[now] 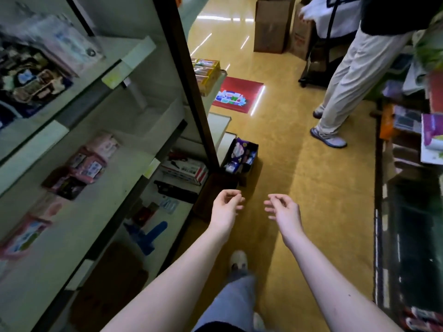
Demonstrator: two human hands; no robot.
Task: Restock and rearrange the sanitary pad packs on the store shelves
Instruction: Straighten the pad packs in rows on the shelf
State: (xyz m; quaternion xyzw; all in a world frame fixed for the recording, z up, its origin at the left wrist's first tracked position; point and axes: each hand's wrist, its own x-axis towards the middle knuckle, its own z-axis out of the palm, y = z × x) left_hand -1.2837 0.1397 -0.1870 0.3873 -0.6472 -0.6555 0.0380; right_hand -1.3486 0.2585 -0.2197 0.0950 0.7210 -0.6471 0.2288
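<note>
Both my arms reach forward over the aisle floor. My left hand [226, 204] and my right hand [281, 207] hang with loosely curled fingers and hold nothing. Ahead of them on the floor stands a dark open box [241, 158] with purple and blue sanitary pad packs inside. A second dark box [211, 190] sits just before it, under my left hand. On the shelf unit at my left lie pink pad packs [96, 156] on the middle shelf and another pink pack [26, 233] nearer me.
The shelf unit [134, 130] fills the left side. Another person [347, 75] stands at the right of the aisle beside cardboard boxes [273, 22]. More shelves with packs [429, 137] line the right edge. A red floor sticker [237, 94] lies ahead.
</note>
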